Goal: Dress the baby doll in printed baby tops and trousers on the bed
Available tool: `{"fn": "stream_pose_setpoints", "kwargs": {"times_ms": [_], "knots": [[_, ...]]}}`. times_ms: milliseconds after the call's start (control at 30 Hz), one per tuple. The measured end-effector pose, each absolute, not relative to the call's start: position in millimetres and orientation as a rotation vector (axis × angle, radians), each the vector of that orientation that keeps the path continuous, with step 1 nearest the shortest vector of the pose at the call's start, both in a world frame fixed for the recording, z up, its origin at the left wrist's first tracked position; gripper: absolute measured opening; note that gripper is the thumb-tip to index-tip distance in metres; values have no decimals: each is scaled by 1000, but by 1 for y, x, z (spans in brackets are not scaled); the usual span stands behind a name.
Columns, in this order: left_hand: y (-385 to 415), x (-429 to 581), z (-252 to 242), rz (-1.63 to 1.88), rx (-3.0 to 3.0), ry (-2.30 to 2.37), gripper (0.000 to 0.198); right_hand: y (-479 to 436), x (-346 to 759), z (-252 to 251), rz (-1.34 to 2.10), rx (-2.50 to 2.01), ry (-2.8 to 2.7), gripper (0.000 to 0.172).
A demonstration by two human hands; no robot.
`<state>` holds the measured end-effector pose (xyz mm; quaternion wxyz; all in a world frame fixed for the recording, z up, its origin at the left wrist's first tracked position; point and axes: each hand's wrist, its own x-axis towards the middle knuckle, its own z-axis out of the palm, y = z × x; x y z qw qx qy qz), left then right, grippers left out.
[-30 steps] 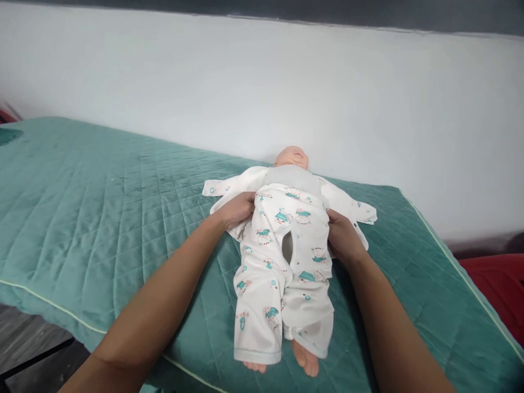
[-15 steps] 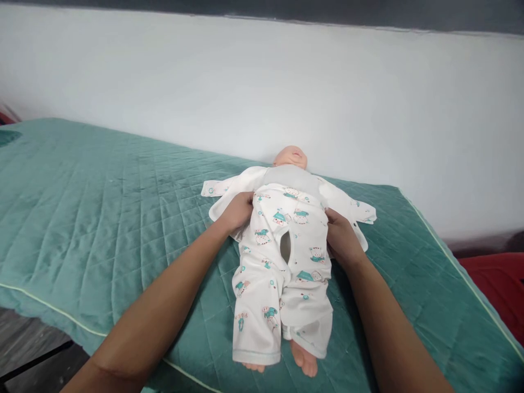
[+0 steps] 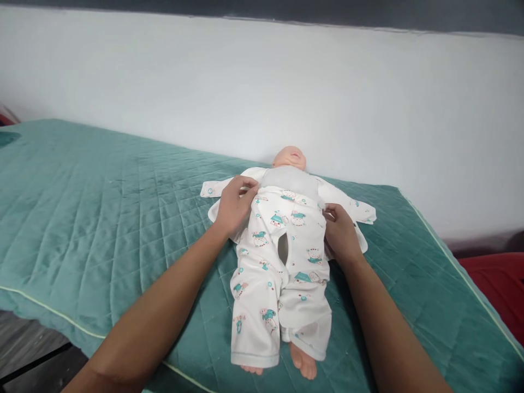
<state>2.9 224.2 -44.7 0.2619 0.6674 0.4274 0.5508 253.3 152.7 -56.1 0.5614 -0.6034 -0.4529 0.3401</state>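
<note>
A baby doll [image 3: 290,158] lies on its back on a green quilted mattress [image 3: 102,207], head toward the wall. It wears white printed trousers [image 3: 282,273] and an unfastened white printed shirt [image 3: 347,204] spread beneath it; its grey torso shows. My left hand [image 3: 234,204] pinches the trousers' waistband at the doll's right hip. My right hand [image 3: 339,232] grips the waistband on the opposite side. Bare feet stick out of the trouser legs near the mattress edge.
A white wall [image 3: 262,93] runs close behind the mattress. A red object [image 3: 497,289] sits beyond the mattress's right edge. Dark floor [image 3: 28,344] shows at lower left.
Both hands have slid up along the doll's sides, drawing the trousers' waistband higher toward the chest. The left hand rose the most.
</note>
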Motion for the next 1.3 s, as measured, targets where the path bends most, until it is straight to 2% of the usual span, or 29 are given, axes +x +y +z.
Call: {"fn": "stream_pose_setpoints", "kwargs": {"times_ms": [133, 467, 733, 933, 1300], "knots": [[218, 3, -38, 1510, 2046, 929, 14, 154, 253, -55, 673, -1385, -1073, 31], [215, 3, -36, 1336, 2168, 894, 19, 151, 250, -47, 486, -1345, -1218, 15], [216, 2, -35, 1302, 2150, 870, 19, 150, 252, -46, 300, -1371, -1607, 31], [215, 3, -35, 1295, 2100, 891, 17, 145, 247, -44, 236, -1297, -1442, 16], [213, 2, -27, 1160, 2355, 886, 16, 141, 242, -41, 552, -1385, -1435, 34]]}}
